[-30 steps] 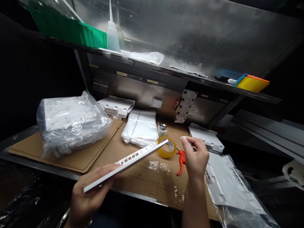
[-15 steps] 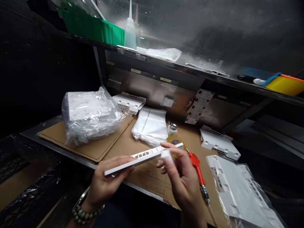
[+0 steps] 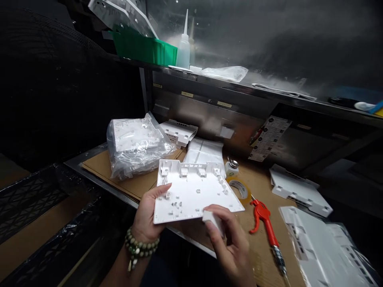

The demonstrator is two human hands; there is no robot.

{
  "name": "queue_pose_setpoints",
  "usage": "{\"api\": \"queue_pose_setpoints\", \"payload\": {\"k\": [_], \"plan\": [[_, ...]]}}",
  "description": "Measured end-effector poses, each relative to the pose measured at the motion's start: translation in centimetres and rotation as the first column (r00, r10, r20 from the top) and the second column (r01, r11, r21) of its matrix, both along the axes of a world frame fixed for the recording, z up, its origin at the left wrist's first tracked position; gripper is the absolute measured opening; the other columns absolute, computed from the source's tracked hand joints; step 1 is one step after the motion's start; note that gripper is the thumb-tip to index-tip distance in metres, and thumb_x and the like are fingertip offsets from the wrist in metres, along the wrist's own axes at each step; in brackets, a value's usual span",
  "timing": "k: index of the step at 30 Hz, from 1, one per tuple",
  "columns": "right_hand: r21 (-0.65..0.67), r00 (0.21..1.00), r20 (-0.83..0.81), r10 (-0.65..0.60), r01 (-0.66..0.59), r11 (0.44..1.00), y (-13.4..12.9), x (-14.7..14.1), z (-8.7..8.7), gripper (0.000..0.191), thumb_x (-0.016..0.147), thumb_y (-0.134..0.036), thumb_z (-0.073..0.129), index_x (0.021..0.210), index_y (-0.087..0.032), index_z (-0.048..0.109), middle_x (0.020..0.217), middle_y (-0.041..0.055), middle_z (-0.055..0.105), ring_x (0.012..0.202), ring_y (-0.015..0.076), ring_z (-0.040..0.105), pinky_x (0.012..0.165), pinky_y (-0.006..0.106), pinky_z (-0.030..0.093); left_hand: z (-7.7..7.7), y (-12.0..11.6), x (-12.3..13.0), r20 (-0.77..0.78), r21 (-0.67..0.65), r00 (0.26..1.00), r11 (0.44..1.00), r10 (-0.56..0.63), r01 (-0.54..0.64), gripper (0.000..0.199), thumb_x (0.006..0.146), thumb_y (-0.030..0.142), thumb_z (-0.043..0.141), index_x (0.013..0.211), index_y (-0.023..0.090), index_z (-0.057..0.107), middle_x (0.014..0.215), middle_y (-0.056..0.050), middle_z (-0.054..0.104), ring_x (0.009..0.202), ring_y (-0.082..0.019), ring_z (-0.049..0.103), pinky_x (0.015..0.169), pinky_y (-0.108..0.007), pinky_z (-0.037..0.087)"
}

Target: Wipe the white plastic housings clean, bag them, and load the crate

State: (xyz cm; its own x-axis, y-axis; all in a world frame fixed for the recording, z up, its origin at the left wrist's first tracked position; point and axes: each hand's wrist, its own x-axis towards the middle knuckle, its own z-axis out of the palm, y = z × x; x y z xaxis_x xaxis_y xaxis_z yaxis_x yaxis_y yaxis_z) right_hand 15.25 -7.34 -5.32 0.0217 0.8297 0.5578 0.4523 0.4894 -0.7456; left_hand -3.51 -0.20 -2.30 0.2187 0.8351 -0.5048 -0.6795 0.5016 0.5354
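Green bin point(image 3: 146, 50) beside a squeeze bottle point(image 3: 183, 52) on the shelf point(image 3: 215, 82), tape roll point(image 3: 245, 192) beside a red air gun point(image 3: 270, 230)

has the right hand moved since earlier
Yes, left and nearer the person: the right hand was right of the tape, now on its near side.

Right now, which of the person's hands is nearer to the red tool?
The right hand, to the left of the red tool; the left hand is farther left, holding the white panel.

Your brown cardboard-topped bench point(image 3: 251, 169): red trigger-handled air gun point(image 3: 266, 221), round yellow tape roll point(image 3: 247, 191) | Your dark metal shelf point(image 3: 321, 105): green plastic bin point(image 3: 143, 50), translucent long-nozzled plastic bottle point(image 3: 183, 54)
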Motion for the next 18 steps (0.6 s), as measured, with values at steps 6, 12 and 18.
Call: {"api": "queue_pose_setpoints", "payload": {"k": [6,12,18], "plan": [[0.107,0.998,0.054,0.029,-0.035,0.994,-1.1,-4.0,1.3,0.026,0.091,-0.018,0.068,0.115,-0.027,0.068,0.102,0.0059,0.064,0.085,0.0172,0.07,0.072,0.026,0.059,1.1,-0.4,2.2,0.198,0.119,0.961,0.968,0.195,-0.221,0.068,0.083,0.003,0.059,0.148,0.02,0.047,0.12,-0.011,0.076,0.108,-0.032,0.073,0.099,-0.054,0.058],[0.087,0.988,0.153,0.002,-0.016,0.996,-0.7,-4.2,1.2,0.016,0.089,-0.015,0.068,0.104,-0.021,0.07,0.092,0.0053,0.061,0.073,0.0155,0.07,0.063,0.023,0.057,1.0,-0.9,2.5,0.197,0.162,0.951,0.949,0.237,-0.27,0.076,0.085,0.002,0.06,0.151,0.036,0.042,0.13,-0.004,0.072,0.108,-0.027,0.074,0.102,-0.049,0.057],[0.119,0.989,0.124,0.076,-0.091,0.989,-1.0,-4.8,1.1,0.018,0.091,-0.016,0.068,0.109,-0.02,0.069,0.099,0.0064,0.061,0.072,0.013,0.069,0.066,0.022,0.058,0.9,-0.9,2.4,0.175,0.177,0.958,0.95,0.228,-0.258,0.078,0.086,0.003,0.06,0.154,0.033,0.038,0.131,-0.008,0.071,0.112,-0.032,0.072,0.104,-0.056,0.054]]}}
